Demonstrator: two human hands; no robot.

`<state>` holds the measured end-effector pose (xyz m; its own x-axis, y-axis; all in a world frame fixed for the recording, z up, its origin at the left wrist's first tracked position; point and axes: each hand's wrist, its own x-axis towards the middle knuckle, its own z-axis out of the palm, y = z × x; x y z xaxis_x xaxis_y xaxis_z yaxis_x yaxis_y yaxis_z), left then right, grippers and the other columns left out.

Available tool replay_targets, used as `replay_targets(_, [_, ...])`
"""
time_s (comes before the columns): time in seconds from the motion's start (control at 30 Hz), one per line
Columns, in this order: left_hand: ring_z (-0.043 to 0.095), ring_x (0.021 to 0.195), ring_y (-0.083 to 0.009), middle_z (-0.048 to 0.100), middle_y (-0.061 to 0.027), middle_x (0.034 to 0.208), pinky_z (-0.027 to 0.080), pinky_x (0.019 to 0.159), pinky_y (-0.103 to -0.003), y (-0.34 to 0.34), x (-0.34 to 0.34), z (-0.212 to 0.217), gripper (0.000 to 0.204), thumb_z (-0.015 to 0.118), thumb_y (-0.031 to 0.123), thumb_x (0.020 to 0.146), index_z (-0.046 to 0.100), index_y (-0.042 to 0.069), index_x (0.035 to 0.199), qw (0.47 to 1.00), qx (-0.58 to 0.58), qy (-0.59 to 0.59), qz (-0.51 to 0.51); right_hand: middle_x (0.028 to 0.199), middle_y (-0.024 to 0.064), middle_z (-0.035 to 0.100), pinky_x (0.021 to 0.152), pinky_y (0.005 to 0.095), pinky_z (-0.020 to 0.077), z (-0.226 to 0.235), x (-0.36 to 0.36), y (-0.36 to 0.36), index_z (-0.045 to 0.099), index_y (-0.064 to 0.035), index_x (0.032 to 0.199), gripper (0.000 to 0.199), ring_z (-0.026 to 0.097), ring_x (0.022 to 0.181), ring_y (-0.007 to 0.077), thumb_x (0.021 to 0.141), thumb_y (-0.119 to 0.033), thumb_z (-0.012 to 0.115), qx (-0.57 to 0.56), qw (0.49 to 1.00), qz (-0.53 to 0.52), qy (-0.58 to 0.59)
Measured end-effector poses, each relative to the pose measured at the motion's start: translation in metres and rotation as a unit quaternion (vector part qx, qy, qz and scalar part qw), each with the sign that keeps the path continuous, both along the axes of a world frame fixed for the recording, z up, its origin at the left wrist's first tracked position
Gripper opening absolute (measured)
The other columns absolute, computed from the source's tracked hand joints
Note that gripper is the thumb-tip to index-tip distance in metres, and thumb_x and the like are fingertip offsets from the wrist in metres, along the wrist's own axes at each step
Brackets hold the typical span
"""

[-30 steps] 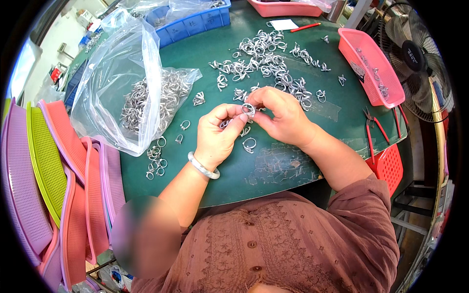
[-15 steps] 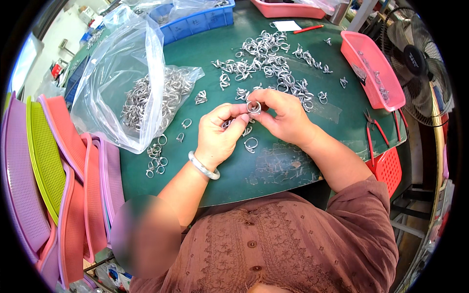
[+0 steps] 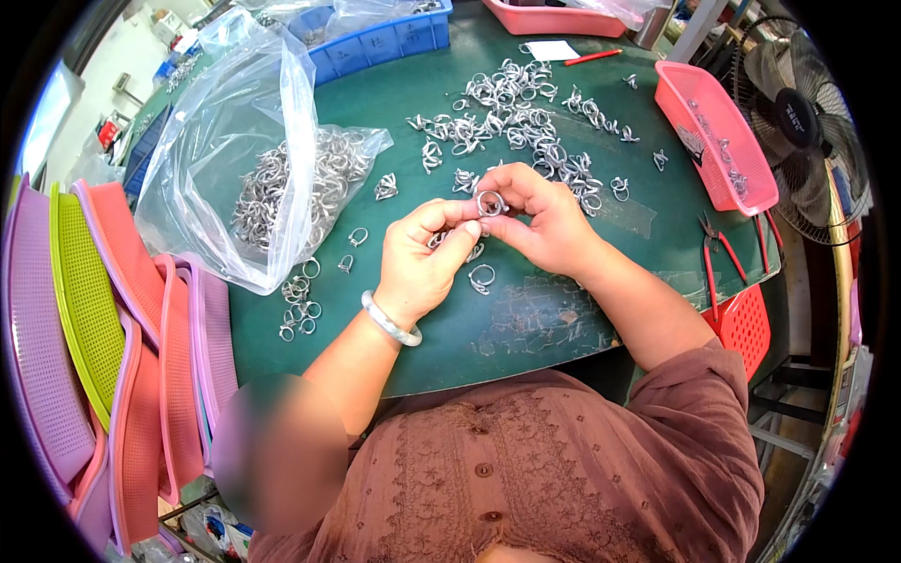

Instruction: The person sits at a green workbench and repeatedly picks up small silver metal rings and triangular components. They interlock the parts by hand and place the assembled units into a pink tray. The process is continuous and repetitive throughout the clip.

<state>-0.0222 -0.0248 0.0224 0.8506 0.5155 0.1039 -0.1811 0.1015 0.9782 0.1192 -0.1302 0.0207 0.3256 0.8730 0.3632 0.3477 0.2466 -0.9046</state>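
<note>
A silver-coloured ring (image 3: 490, 215) is held up over the green table (image 3: 422, 361) btwn both hands, approx mid-scene. It's pinched btwn thumb & forefinger by the right hand (image 3: 549, 225); w/ the left hand (image 3: 418, 253), thumb & forefinger tips are brought close together at the ring's left edge. A few more rings (image 3: 477, 251) are seen by the left hand's fingers; whether any are gripped can't be told. One loose ring (image 3: 481, 287) is left lying on the near side of the hands, apart from them. A big heap of rings (image 3: 511, 98) is spread on the far side, w/ strays to its right. To the left, a clear plastic bag (image 3: 211, 159) is part-filled w/ similar pcs; a small cluster of rings (image 3: 305, 311) is laid nearer. A pink basket (image 3: 676, 101) is placed far right, w/ red-handled pliers (image 3: 710, 272) on its near side. A blue bin (image 3: 380, 52) is seen far left.
</note>
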Motion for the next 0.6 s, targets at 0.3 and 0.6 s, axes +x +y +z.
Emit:
replay_targets(0.3, [0.055,0.07,-0.0055,0.061,-0.0023,0.084,0.045,0.061,-0.019,-0.0001,0.0001,-0.0005,0.015,0.058,0.0,0.084,0.063,0.0,0.099,1.0,0.012,-0.02,-0.006,0.09,0.0056,0.061,0.076,0.0252,0.0483,-0.0017,0.0014,-0.0006,0.049,-0.0015,0.104,0.029,0.06,0.085,0.0102,0.08,0.001,0.064,-0.021,0.999,0.025,0.037])
replay_targets(0.6, [0.054,0.068,-0.0047,0.061,-0.0011,0.08,0.044,0.06,-0.019,-0.0007,-0.0003,0.0017,0.013,0.059,0.001,0.084,0.064,0.0,0.096,1.0,0.023,-0.004,0.003,0.084,0.005,0.061,0.07,0.0255,0.0494,0.0041,-0.002,-0.001,0.05,-0.0028,0.1,0.027,0.06,0.08,0.011,0.078,0.0,0.065,-0.006,1.0,0.005,-0.014])
